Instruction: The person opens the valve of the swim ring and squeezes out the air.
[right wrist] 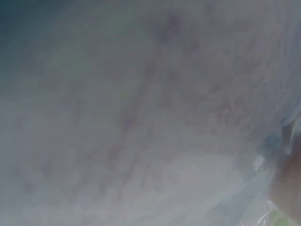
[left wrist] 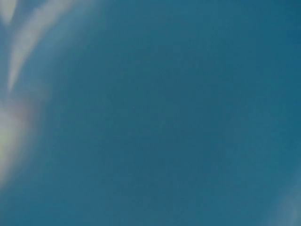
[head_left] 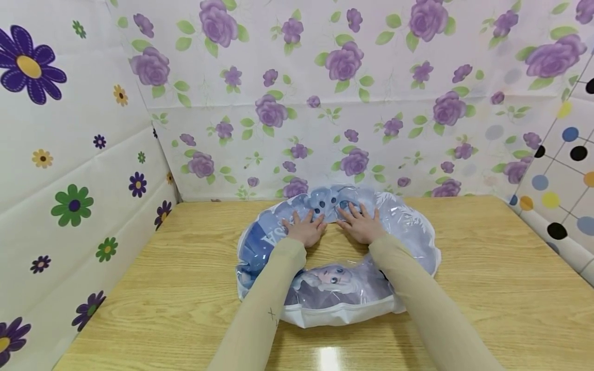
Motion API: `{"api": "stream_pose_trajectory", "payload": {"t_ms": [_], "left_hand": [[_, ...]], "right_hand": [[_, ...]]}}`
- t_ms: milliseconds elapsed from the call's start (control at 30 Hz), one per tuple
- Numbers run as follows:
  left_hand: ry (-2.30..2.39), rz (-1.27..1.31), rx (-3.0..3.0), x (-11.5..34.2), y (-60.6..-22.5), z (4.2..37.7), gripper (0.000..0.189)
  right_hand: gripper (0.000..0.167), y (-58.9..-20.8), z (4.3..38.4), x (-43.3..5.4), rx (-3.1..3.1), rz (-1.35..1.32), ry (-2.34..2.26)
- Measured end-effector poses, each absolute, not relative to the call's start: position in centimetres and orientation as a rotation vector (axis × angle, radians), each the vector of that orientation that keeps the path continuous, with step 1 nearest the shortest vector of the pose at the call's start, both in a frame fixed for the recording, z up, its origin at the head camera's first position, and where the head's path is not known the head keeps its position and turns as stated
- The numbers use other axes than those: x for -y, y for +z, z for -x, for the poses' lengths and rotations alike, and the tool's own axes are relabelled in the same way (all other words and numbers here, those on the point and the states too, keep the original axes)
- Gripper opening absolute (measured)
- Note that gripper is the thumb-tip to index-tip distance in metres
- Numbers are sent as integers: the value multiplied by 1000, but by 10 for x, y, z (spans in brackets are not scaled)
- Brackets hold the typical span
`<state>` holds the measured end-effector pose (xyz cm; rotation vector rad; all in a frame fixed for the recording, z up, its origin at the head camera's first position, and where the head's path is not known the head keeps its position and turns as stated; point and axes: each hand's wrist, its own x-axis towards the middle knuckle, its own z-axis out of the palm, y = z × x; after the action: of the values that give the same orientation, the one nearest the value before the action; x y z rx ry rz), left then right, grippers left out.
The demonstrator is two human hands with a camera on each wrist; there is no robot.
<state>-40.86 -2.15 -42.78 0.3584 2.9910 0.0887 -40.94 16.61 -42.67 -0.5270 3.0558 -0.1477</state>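
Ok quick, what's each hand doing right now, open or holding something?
Left hand: open, resting on the inflatable ring, not gripping it.
Right hand: open too, resting on the same ring.

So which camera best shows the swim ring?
The head view: from farther back, it shows nearly the whole swim ring on the table. The left wrist view is mostly blue blur, the right wrist view mostly pale blur, both probably its surface up close.

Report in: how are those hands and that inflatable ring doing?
Left hand, right hand: fingers spread on far side of inflatable ring. Ring on wooden table, outer edge wrinkled. Sleeved forearms across its near side; nothing visibly blocking hands.
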Motion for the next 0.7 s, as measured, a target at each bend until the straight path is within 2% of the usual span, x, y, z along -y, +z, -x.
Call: {"api": "stream_pose_trajectory", "payload": {"t_ms": [700], "left_hand": [[101,-346,-3000,20,-427,408,51]], "right_hand": [[54,-423,407,-167,-2971,545,-56]]}}
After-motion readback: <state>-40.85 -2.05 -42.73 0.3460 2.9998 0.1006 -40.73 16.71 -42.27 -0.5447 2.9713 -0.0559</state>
